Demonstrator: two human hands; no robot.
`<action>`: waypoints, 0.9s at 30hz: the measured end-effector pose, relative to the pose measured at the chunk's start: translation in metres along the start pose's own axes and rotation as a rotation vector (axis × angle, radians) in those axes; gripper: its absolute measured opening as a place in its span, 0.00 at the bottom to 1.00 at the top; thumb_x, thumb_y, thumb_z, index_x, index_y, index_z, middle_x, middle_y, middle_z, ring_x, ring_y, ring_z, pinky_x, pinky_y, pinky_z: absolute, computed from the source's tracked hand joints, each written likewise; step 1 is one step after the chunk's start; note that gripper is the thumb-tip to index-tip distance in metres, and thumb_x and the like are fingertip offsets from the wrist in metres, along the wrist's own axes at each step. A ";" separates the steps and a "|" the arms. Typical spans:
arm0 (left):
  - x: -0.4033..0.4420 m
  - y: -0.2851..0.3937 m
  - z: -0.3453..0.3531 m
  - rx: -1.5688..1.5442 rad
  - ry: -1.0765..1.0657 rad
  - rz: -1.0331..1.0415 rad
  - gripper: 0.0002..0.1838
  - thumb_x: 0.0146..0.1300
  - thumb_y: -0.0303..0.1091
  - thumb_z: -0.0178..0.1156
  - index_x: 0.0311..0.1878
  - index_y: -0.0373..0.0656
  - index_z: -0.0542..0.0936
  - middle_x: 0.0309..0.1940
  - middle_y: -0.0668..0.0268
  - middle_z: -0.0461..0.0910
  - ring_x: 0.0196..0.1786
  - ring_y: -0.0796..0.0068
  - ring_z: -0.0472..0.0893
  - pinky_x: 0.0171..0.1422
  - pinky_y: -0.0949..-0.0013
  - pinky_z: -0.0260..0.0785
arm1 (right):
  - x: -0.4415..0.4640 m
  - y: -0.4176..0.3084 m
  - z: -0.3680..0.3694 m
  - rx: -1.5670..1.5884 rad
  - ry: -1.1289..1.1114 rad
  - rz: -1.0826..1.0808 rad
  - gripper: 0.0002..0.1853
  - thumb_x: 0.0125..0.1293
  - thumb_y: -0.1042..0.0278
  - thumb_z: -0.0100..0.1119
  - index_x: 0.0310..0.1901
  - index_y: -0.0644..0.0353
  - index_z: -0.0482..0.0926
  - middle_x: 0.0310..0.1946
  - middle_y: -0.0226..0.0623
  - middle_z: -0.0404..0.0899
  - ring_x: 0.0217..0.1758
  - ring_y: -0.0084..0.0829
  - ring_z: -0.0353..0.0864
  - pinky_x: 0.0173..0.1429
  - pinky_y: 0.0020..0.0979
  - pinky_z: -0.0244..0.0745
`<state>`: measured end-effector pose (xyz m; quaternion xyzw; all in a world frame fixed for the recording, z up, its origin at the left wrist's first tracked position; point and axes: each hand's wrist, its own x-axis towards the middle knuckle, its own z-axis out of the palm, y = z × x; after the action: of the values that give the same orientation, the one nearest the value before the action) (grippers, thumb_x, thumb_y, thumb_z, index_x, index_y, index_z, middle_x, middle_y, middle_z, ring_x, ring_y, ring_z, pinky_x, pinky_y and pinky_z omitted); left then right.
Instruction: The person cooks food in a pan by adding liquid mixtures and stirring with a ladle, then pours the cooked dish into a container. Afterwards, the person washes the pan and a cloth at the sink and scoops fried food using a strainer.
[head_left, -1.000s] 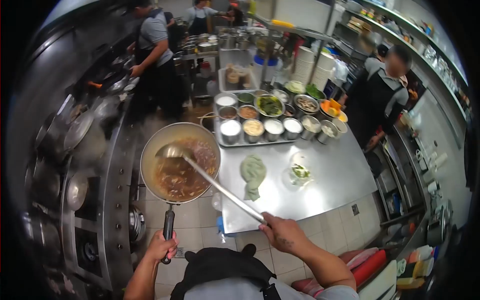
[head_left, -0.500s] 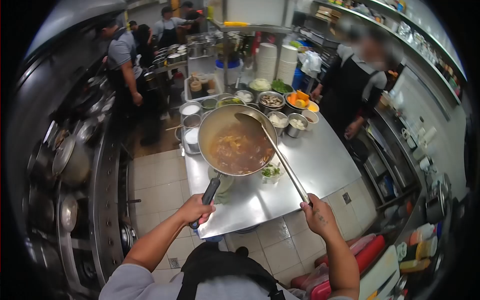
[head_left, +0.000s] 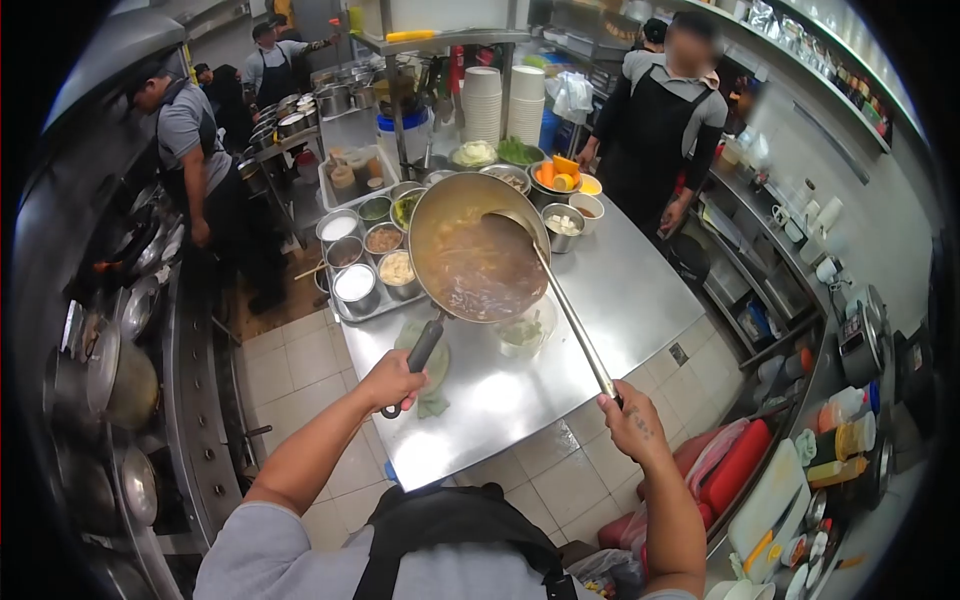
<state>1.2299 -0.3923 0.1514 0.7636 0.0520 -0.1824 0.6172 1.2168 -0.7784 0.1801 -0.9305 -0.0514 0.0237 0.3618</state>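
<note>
My left hand (head_left: 392, 382) is wrapped around the dark handle of a wok (head_left: 440, 205), which is raised over the steel table. Brown broth with pale pieces (head_left: 480, 265) lies in the wok, its surface streaked. My right hand (head_left: 630, 420) grips the long metal handle of a ladle (head_left: 572, 315); the ladle's bowl rests in the wok at the broth's edge. Close below the wok's near rim stands a clear container (head_left: 525, 335), partly hidden by the wok; its contents are blurred. A green cloth (head_left: 432, 402) lies on the table near my left hand.
The steel table (head_left: 630, 300) holds a tray of ingredient tins (head_left: 397, 270), a bowl of orange vegetables (head_left: 556, 178) and stacked white tubs (head_left: 482, 105). A co-worker (head_left: 660, 130) stands beyond its right side, another (head_left: 190, 150) at the left. Stoves with pans (head_left: 125, 375) line the left.
The wok and ladle have shifted slightly right and up, and the wok appears more tilted over the clear container. Green leaves visible in that container before no longer show clearly. My view has shifted.
</note>
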 end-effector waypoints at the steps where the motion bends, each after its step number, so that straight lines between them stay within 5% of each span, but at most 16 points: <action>1: 0.002 0.002 -0.003 0.002 -0.005 -0.002 0.06 0.53 0.26 0.58 0.30 0.38 0.70 0.13 0.67 0.70 0.11 0.78 0.69 0.15 0.73 0.59 | 0.001 0.000 0.002 0.009 -0.009 0.010 0.10 0.66 0.63 0.53 0.33 0.62 0.72 0.17 0.32 0.71 0.19 0.24 0.70 0.26 0.30 0.66; 14: 0.022 -0.002 -0.017 0.074 -0.034 0.044 0.08 0.51 0.26 0.59 0.31 0.36 0.69 0.14 0.68 0.70 0.10 0.79 0.69 0.14 0.73 0.59 | -0.020 -0.010 0.015 0.181 -0.066 0.122 0.09 0.66 0.64 0.52 0.32 0.61 0.70 0.17 0.27 0.68 0.16 0.17 0.66 0.20 0.23 0.62; 17: 0.021 0.004 -0.018 0.091 -0.033 0.033 0.08 0.52 0.27 0.58 0.31 0.36 0.70 0.13 0.67 0.70 0.11 0.78 0.70 0.15 0.72 0.60 | -0.029 -0.024 0.011 0.238 -0.095 0.230 0.11 0.65 0.63 0.53 0.34 0.65 0.73 0.17 0.38 0.71 0.21 0.32 0.72 0.29 0.34 0.67; 19: 0.021 0.005 -0.020 0.104 -0.028 0.021 0.08 0.52 0.29 0.58 0.31 0.36 0.70 0.13 0.67 0.71 0.11 0.77 0.70 0.16 0.72 0.60 | -0.035 -0.031 0.009 0.314 -0.109 0.275 0.11 0.66 0.63 0.53 0.33 0.63 0.72 0.16 0.33 0.71 0.17 0.24 0.70 0.24 0.30 0.65; 27: 0.021 0.004 -0.025 0.126 -0.044 0.077 0.08 0.53 0.29 0.58 0.30 0.37 0.69 0.13 0.67 0.70 0.11 0.78 0.70 0.15 0.72 0.60 | -0.053 -0.043 0.012 0.377 -0.122 0.338 0.10 0.67 0.64 0.52 0.32 0.62 0.70 0.17 0.29 0.69 0.15 0.20 0.67 0.21 0.26 0.62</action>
<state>1.2562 -0.3719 0.1516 0.7983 -0.0023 -0.1782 0.5753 1.1595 -0.7444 0.2006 -0.8388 0.0886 0.1489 0.5161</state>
